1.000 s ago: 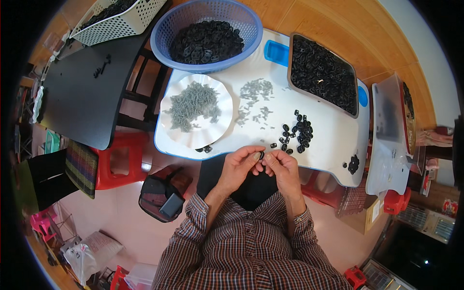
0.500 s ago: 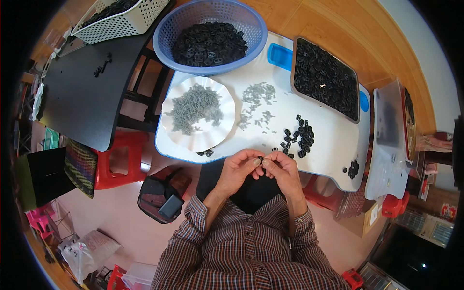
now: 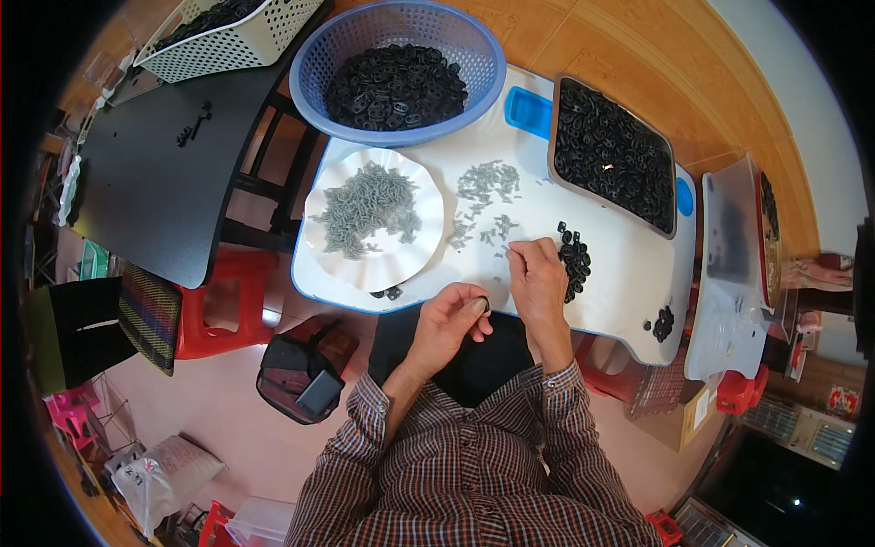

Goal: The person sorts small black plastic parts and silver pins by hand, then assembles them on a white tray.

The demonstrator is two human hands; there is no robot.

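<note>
Head camera looks straight down on a white table point(image 3: 629, 283) with a blue rim. At its near edge the left hand point(image 3: 448, 321) is curled shut, pinching a small black part point(image 3: 485, 305) between thumb and forefinger. Just to its right the right hand point(image 3: 538, 278) rests on the tabletop with its fingers bent, the fingertips point(image 3: 516, 260) closed on something too small to make out, right beside the scattered grey pieces point(image 3: 483, 205). A little heap of black parts point(image 3: 576, 257) lies touching the right side of that hand.

Left of the hands stands a white fluted plate point(image 3: 415, 260) heaped with grey pieces (a few dark bits lie at its near rim). Farther off sits a blue plastic basket point(image 3: 401, 23) filled with black parts, and to the right of it a dark rectangular tray point(image 3: 554, 137) filled the same way. Between basket and tray is a small blue box point(image 3: 529, 111). A red stool point(image 3: 223, 301) stands on the floor to the left, beneath a black table point(image 3: 137, 201).
</note>
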